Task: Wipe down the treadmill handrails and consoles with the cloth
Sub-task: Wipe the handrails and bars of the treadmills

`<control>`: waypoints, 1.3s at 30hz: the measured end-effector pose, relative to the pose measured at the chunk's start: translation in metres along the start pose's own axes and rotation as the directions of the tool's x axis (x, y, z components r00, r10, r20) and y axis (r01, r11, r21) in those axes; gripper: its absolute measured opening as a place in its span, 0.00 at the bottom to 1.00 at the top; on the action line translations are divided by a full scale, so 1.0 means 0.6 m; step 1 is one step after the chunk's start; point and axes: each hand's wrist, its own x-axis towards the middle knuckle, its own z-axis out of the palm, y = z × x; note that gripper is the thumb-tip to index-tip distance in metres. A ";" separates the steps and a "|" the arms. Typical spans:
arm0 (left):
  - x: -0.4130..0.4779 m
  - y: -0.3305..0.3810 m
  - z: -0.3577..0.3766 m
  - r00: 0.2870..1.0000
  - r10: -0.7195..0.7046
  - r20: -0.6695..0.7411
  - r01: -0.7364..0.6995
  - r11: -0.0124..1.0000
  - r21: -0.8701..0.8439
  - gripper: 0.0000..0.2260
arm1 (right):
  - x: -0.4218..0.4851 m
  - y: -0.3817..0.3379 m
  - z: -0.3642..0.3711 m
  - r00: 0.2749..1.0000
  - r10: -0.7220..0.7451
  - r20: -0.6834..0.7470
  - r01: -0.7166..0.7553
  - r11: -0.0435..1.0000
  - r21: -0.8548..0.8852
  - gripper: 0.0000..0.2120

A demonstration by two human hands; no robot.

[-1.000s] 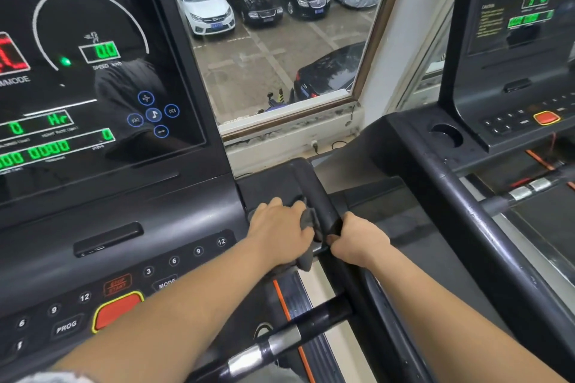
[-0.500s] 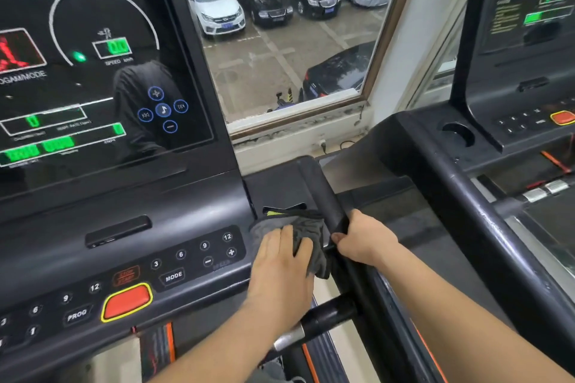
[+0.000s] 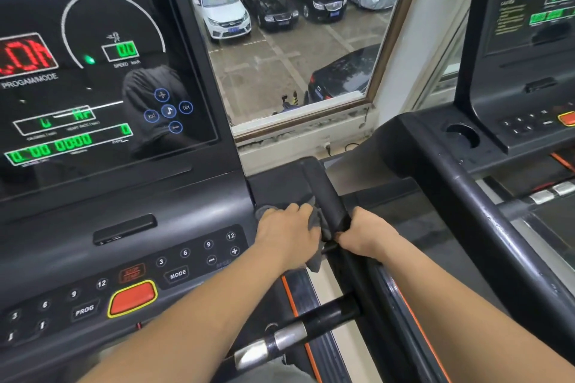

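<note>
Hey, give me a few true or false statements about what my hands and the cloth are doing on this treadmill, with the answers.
1. The left hand holds the cloth against the console, beside the handrail. True.
2. The right hand rests on the red button. False: it grips the handrail.
3. The speed display reads zero. True.
4. The cloth is bright yellow. False: it is grey.
5. A bottle stands in the next treadmill's cup holder. False: the cup holder shows no bottle.
</note>
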 end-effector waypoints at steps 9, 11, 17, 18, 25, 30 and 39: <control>-0.087 0.007 0.076 0.965 0.031 -0.260 -0.045 0.998 -0.050 0.16 | -0.006 0.008 0.010 0.999 -0.013 -0.047 0.012 0.999 -0.031 0.22; -0.131 0.010 0.107 0.960 0.138 -0.244 -0.135 0.990 0.031 0.22 | -0.007 0.006 0.005 0.998 -0.021 -0.057 0.019 0.999 -0.038 0.24; -0.132 -0.024 0.112 0.946 0.274 -0.172 -0.254 0.959 0.127 0.25 | -0.003 0.005 0.007 0.999 -0.023 -0.021 0.022 0.999 -0.049 0.26; -0.124 -0.022 0.102 0.956 0.265 -0.127 -0.246 0.958 0.145 0.27 | -0.001 0.006 0.006 1.000 -0.022 -0.017 0.021 0.999 -0.048 0.26; 0.042 -0.008 0.030 0.997 0.068 -0.020 -0.068 0.997 0.035 0.32 | -0.004 0.003 0.008 1.000 -0.006 -0.014 0.005 0.998 -0.065 0.20; -0.008 0.011 0.053 0.997 0.070 -0.013 -0.070 0.997 0.030 0.32 | -0.014 0.004 0.011 0.999 -0.004 -0.031 0.002 0.998 -0.063 0.19; 0.065 -0.006 0.025 0.976 0.218 0.003 -0.218 0.976 0.027 0.30 | -0.033 0.034 0.040 0.980 0.022 -0.197 0.001 0.993 0.114 0.19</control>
